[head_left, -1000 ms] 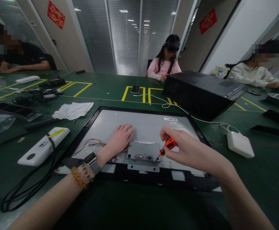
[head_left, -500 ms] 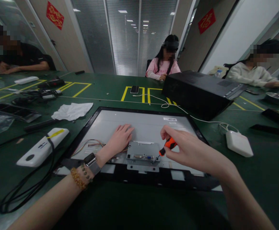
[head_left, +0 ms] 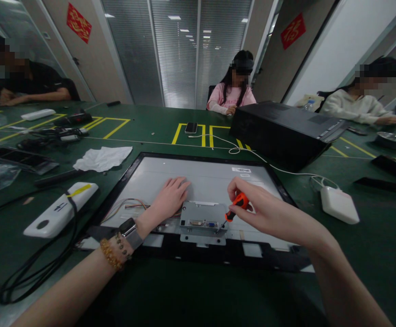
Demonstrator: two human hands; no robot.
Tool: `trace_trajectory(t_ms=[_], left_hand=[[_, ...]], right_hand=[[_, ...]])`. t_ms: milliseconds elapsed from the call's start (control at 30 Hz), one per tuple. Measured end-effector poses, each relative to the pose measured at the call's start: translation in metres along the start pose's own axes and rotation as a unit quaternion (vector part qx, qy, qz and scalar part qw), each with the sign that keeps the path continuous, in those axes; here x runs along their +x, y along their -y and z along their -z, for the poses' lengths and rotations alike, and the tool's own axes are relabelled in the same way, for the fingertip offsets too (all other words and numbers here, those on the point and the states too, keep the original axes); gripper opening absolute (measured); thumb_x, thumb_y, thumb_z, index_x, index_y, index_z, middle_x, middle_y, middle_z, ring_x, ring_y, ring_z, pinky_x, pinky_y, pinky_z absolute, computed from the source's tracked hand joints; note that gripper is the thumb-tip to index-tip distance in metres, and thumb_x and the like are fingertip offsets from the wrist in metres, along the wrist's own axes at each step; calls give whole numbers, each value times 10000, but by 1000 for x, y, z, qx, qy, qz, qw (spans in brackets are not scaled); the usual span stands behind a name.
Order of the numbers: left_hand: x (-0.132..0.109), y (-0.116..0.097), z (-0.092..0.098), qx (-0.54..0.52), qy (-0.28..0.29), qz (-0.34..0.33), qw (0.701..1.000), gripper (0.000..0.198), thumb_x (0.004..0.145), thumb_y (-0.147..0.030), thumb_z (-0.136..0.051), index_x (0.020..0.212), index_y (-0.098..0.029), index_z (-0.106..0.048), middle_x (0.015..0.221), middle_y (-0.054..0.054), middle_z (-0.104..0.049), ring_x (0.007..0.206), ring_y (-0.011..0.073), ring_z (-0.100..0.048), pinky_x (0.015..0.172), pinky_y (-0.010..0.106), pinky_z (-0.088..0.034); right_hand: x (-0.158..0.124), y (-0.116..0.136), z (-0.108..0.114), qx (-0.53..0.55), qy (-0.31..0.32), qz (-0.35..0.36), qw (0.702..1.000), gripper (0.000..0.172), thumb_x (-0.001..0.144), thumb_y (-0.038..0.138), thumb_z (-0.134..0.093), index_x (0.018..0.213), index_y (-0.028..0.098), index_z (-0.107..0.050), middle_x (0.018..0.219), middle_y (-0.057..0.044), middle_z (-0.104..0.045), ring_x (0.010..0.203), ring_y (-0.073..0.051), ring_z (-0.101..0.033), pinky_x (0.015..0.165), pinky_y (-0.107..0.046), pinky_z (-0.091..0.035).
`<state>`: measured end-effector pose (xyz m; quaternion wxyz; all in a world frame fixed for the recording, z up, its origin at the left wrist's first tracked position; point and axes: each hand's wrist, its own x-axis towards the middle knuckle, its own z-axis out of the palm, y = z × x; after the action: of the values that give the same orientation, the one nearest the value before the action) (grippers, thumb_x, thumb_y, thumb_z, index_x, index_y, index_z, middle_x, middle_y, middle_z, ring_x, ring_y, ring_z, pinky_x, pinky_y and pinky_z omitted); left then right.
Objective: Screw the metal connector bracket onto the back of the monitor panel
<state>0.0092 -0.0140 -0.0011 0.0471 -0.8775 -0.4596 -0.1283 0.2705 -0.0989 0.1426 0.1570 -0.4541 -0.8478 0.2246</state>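
A flat monitor panel [head_left: 205, 175] with a black frame lies on the green table, its grey metal back facing up. Near its front edge sits a metal bracket [head_left: 201, 212] carrying two video ports. My right hand [head_left: 252, 200] grips an orange and black screwdriver [head_left: 238, 204], tilted so its shaft reaches the right end of the port plate; the tip's exact contact is too small to tell. Fingers stretched out, my left hand [head_left: 170, 197] rests on the panel just left of the bracket. Thin coloured wires [head_left: 126, 205] run left of that hand.
A white device [head_left: 61, 209] and looped black cable [head_left: 37, 272] lie at left, near a crumpled white tissue [head_left: 102, 158]. Behind the panel to the right stands a large black case [head_left: 279, 131]. A white adapter [head_left: 339, 204] with its cord lies at right. Several people sit around the table.
My right fingers have shifted around the screwdriver's handle, which stands slightly more upright. Its tip stays at the port plate. My left hand has hardly moved.
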Motion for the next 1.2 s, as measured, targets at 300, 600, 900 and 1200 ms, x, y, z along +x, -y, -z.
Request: trace_trajectory(t_ms=[300,600,900,1200], left_hand=[[0,-1,2,0,6,4,1000,329,989,-207,-415,1294,-149,-525,1350,130,-528,1223,274,-491,1060,468,-374],[0,-3,3,3,9,7,1000,325,980,-192,-441,1290,-150,-530,1349,129,-529,1204,268,-507,1053,455,-386],[-1,-2,3,-2,-1,2,1000,317,989,-205,-407,1275,-147,-532,1336,131,-533,1205,262,-502,1054,451,-382],[1,-1,1,-10,4,2,1000,324,983,-205,-414,1284,-156,-525,1344,138,-526,1211,267,-501,1042,457,-390]], right_hand=[[6,2,-3,23,-49,14,998,105,898,166,-558,979,224,-590,988,-31,-679,930,-200,-627,847,-365,-487],[-14,-4,2,-27,-64,23,997,403,956,204,-442,1344,243,-545,1342,-51,-620,1240,-214,-555,1055,-436,-430],[-22,5,6,-36,-63,13,997,204,969,338,-508,1022,257,-688,955,-3,-750,799,-159,-692,699,-266,-524],[-5,10,-8,-149,-99,17,984,323,972,433,-495,837,189,-659,652,-17,-660,570,-163,-601,544,-279,-414]])
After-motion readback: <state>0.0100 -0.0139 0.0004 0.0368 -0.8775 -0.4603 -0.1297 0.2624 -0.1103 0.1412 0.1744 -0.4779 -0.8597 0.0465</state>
